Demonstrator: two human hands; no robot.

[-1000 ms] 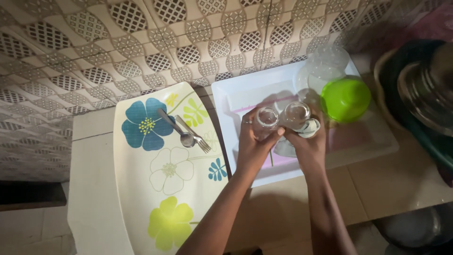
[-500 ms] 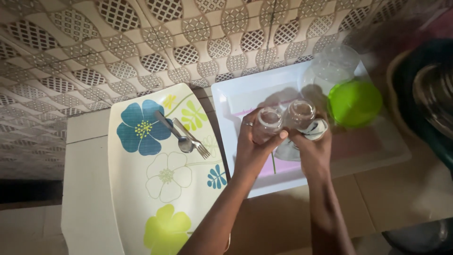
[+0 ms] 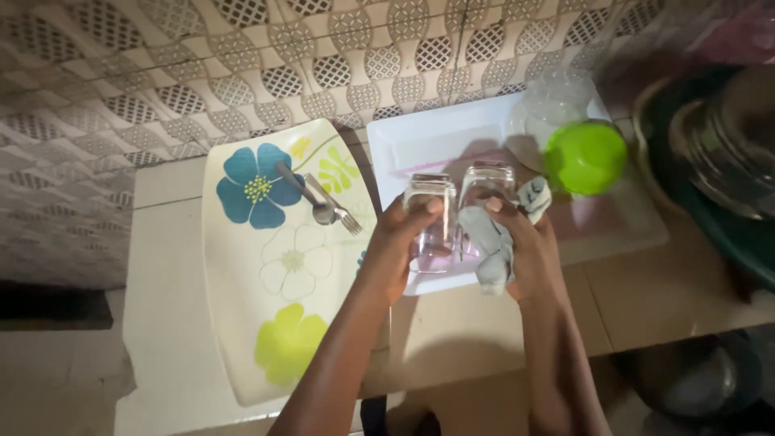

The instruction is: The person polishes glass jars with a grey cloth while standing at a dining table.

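My left hand (image 3: 389, 249) grips a clear drinking glass (image 3: 428, 216), held upright above the near edge of a white tray (image 3: 420, 145). My right hand (image 3: 529, 250) holds a second clear glass (image 3: 483, 187) together with a grey cloth (image 3: 494, 246), which is wrapped against that glass and hangs below it. The two glasses are side by side and touch or nearly touch. A ring shows on my left hand.
A flowered rectangular tray (image 3: 274, 323) lies on the counter to the left, with a spoon (image 3: 305, 196) and fork (image 3: 335, 208) on it. A green bowl (image 3: 585, 156) and a clear lid (image 3: 549, 109) sit at the white tray's far right. Dark pots (image 3: 718, 145) stand at right.
Both hands have drawn the glasses toward me, to the tray's near edge, and tilted them upright. The cloth now hangs lower along the right glass.
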